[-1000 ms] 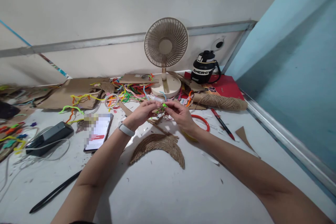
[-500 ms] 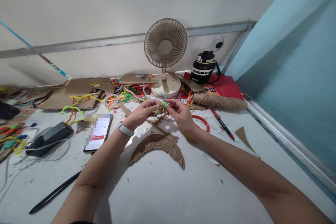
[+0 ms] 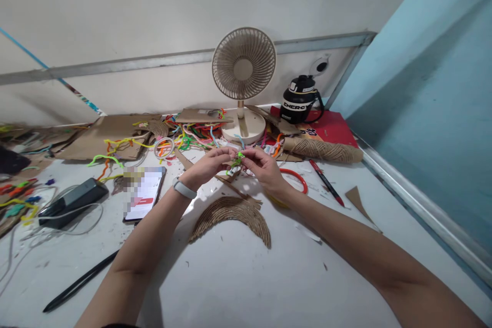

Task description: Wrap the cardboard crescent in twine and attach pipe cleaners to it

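My left hand (image 3: 209, 165) and my right hand (image 3: 264, 168) meet in front of the fan, fingertips pinched on a small bright green pipe cleaner piece (image 3: 239, 158). Pale ends stick out of it below my left fingers; the fingers partly hide its shape. Closer to me on the table lies an arch-shaped mat of coiled brown twine (image 3: 230, 218). A narrow cardboard strip (image 3: 240, 192) runs behind the mat, under my hands. Beside my right wrist rests a red-orange ring (image 3: 298, 178), partly covered by the arm.
A desk fan (image 3: 244, 66) stands at the back amid colourful pipe cleaners (image 3: 192, 133) and cardboard (image 3: 100, 136). To the right are a black jug (image 3: 300, 100), a twine roll (image 3: 323, 149) and a red-black pen (image 3: 326, 183). A phone (image 3: 145, 195) and black tweezers (image 3: 82, 279) lie left.
My fingers have shifted slightly around the green piece, and more of its green and pale ends shows. Both hands stay in nearly the same place.
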A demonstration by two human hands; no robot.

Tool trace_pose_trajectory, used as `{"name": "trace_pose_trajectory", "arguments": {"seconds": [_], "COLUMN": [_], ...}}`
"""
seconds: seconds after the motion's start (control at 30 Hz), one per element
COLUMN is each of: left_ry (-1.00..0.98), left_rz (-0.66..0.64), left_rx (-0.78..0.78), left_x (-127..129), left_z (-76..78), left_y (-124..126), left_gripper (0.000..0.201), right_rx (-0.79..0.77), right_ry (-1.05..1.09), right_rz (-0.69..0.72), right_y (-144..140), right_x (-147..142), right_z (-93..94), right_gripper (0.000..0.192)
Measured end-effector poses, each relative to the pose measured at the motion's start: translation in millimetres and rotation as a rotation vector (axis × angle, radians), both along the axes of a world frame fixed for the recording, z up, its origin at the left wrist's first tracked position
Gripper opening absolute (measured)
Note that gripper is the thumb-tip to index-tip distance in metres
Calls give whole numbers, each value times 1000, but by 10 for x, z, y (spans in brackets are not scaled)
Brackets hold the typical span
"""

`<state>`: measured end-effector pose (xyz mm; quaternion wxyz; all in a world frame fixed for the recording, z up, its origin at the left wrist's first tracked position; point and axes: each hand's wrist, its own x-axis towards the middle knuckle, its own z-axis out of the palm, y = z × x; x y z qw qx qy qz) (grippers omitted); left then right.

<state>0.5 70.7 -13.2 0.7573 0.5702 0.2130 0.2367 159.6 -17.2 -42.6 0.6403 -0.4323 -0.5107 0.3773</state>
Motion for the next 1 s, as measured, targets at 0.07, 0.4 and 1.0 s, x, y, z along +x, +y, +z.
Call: {"name": "trace_pose_trajectory", "arguments": {"seconds": [0.07, 0.4, 1.0], "left_ry": [0, -20, 31], "left_rz": [1, -29, 21], "left_rx": [-18, -79, 182], "left_x": [2, 9, 26], "left_z": [-2, 10, -5], "left_y": [1, -21, -20], "left_gripper": [21, 23, 34], "right_rx": [0, 8, 3], "right_ry": [1, -14, -12], "right_rz": [11, 47, 75], "right_y": [-7, -15, 1], "right_x": [-2, 5, 38], "right_z": [12, 23, 20], "right_gripper": [25, 24, 28]}}
